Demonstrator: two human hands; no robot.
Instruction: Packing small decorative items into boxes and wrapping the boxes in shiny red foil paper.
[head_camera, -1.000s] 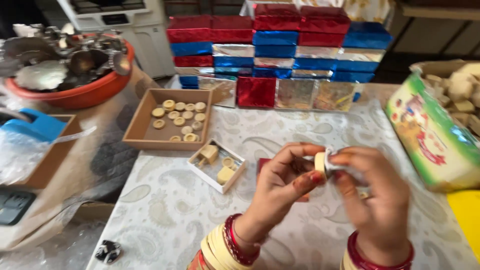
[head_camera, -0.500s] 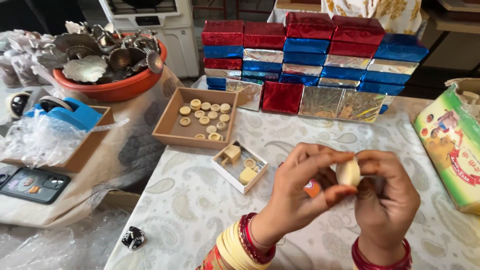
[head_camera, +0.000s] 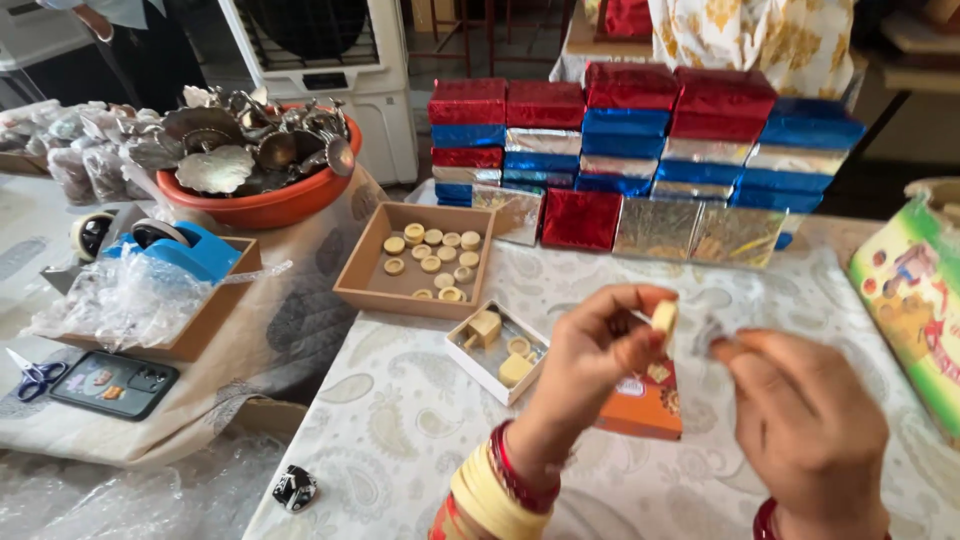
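Note:
My left hand (head_camera: 590, 370) pinches a small cream-coloured piece (head_camera: 663, 318) between thumb and fingers, raised above the table. My right hand (head_camera: 805, 430) hovers just to its right, fingers curled, and is blurred; whether it holds anything is unclear. Under my left hand lies a small orange box (head_camera: 645, 405). To the left sits a small white tray (head_camera: 497, 350) with several cream pieces. Behind that is a brown cardboard tray (head_camera: 416, 260) holding several round cream discs.
Stacks of red, blue and silver foil-wrapped boxes (head_camera: 640, 150) line the back. An orange bowl (head_camera: 255, 205) of metal items, a blue tape dispenser (head_camera: 180, 250), scissors (head_camera: 35, 375) and a phone (head_camera: 115, 383) lie left. A colourful carton (head_camera: 915, 300) stands right.
My hands have drawn apart; the cream piece stays in my left hand while the right moved away to the right. The orange box under them now shows.

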